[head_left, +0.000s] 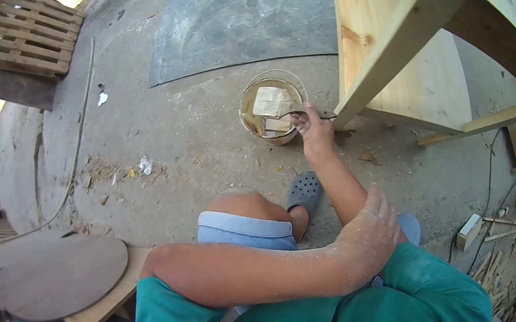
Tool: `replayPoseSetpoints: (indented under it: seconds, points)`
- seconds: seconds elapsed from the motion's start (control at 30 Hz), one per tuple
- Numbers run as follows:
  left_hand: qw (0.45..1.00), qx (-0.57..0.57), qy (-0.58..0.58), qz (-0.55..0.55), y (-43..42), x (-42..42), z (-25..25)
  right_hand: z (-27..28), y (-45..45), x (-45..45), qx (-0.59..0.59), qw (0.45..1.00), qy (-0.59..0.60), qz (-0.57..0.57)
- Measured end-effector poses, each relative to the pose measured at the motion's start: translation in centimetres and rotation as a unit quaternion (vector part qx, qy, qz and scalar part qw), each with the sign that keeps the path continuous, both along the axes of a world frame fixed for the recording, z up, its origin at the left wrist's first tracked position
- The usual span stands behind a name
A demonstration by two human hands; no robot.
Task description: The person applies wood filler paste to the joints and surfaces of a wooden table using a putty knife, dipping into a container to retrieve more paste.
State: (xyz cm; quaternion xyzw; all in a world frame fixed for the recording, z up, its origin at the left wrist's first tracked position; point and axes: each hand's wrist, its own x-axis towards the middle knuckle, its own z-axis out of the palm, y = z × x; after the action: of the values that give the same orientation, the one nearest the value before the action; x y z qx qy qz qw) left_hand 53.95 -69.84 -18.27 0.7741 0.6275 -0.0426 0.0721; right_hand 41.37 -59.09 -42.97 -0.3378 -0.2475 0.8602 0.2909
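My right hand (316, 132) grips a thin, dark-handled tool (327, 115) over the near right side of a round bucket (245, 122). A pale, squarish piece (272, 101) lies at the tool's left end, above the bucket's mouth; whether the two are joined is unclear. Other pale pieces and a tan, smeared lining show inside the bucket, with its wire handle upright behind. Crossing in front of my body, my dusty left arm ends at my left hand (373, 227), which rests against my right arm with its fingers stretched out and nothing in them.
A wooden frame (390, 53) stands right of the bucket. Behind lies a grey sheet (242, 24) on the concrete. At left are a round board (63, 279), a hose (79, 133) and a pallet (29, 35). Cables and wood scraps (504, 263) lie at lower right.
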Motion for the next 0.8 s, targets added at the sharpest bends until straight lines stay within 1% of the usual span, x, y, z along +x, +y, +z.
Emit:
replayPoseSetpoints:
  seconds: [0.03,0.07,0.13,0.17,0.27,0.33,0.4,0.5,0.6,0.63,0.67,0.7,0.8]
  points:
    - [1.000,-0.012,0.001,0.003,0.1,0.0,0.0,0.7,-0.1,1.2,-0.060,0.998,0.016,0.001]
    - [1.000,0.002,-0.007,-0.015,0.2,-0.1,0.1,1.3,-0.2,2.3,-0.095,0.995,0.030,0.002]
    - [0.999,0.021,-0.019,-0.034,0.3,-0.6,0.2,1.2,0.6,5.2,-0.120,0.990,0.070,0.008]
    - [0.999,0.006,-0.027,-0.041,0.3,-0.6,0.1,1.3,0.8,6.7,-0.135,0.987,0.084,0.009]
    - [0.996,-0.043,-0.045,-0.059,0.5,-0.3,-0.1,1.3,2.9,12.5,-0.139,0.980,0.132,0.046]
    - [0.993,-0.072,-0.057,-0.078,0.7,-0.3,0.0,0.5,4.5,17.0,-0.105,0.982,0.149,0.051]
    - [0.993,-0.050,-0.062,-0.089,1.0,0.0,-0.1,0.5,6.3,23.0,-0.068,0.988,0.137,0.019]
    - [0.993,-0.048,-0.054,-0.095,1.6,0.2,0.0,-0.3,8.3,26.7,0.024,0.994,0.093,-0.044]
    - [0.992,-0.064,-0.056,-0.090,2.4,0.9,-0.1,-0.6,10.5,26.1,0.169,0.984,-0.011,-0.056]
    - [0.992,-0.068,-0.055,-0.089,2.8,0.9,-0.1,-0.5,11.5,25.1,0.280,0.957,-0.068,-0.033]
    - [0.991,-0.080,-0.054,-0.094,3.1,0.8,0.0,-0.2,12.5,24.2,0.386,0.914,-0.124,-0.010]
    - [0.989,-0.093,-0.054,-0.100,3.4,0.7,0.4,0.0,13.3,23.5,0.485,0.856,-0.177,0.013]
    - [0.988,-0.103,-0.063,-0.099,3.4,0.6,0.1,0.3,16.3,23.8,0.516,0.832,-0.204,-0.013]
